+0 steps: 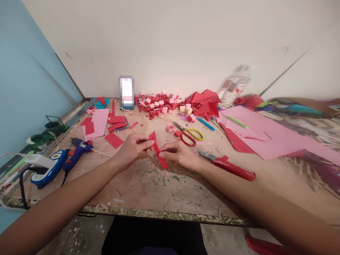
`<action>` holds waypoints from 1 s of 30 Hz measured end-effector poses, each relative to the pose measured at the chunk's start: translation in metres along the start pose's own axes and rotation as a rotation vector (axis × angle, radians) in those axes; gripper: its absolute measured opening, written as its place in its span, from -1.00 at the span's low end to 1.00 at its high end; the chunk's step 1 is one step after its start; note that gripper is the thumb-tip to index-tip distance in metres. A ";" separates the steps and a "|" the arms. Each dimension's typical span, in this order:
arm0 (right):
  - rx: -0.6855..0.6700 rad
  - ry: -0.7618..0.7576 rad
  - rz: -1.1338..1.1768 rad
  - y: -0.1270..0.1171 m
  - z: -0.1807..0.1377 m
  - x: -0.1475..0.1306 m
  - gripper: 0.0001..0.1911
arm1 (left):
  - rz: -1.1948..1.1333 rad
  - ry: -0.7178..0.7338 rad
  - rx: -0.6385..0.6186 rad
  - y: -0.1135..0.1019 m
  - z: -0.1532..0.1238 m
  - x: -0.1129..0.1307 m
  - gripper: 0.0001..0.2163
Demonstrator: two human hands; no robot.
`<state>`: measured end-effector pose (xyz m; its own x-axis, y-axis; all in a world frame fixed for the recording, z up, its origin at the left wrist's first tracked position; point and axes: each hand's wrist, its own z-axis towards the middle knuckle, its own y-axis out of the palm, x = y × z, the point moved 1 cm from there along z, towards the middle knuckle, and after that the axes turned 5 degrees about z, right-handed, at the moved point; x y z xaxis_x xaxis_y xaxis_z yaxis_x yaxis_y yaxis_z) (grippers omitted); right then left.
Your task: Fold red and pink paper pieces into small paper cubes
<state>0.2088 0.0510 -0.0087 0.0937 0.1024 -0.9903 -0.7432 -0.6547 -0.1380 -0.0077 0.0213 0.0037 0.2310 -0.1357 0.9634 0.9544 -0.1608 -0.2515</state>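
Between both hands, above the middle of the table, is a narrow folded strip of red paper (162, 162), tilted from upper left to lower right. My left hand (136, 145) pinches its upper part between thumb and fingers. Lower down, my right hand (176, 154) grips the strip's edge, thumb on top. Just beyond the hands lie scissors (190, 135) with one red and one yellow handle, a small pink paper box (170, 128) and a little red paper piece (177, 133). A red-handled cutter knife (233, 168) rests beside my right forearm.
A pile of small red and pink paper boxes (159, 103) lies by the wall, near a propped phone (126, 91). At left are a blue glue gun (77, 152) and a power strip (50, 168). Pink sheets (268, 134) and a plastic bottle (235, 86) are at right.
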 end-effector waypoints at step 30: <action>0.062 -0.023 0.024 0.002 -0.003 0.003 -0.66 | -0.123 -0.154 -0.153 0.010 -0.007 0.006 -0.73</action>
<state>0.2094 0.0476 -0.0121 0.0611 0.1049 -0.9926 -0.7850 -0.6092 -0.1127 0.0016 0.0120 0.0068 0.1521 0.0424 0.9875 0.9402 -0.3142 -0.1313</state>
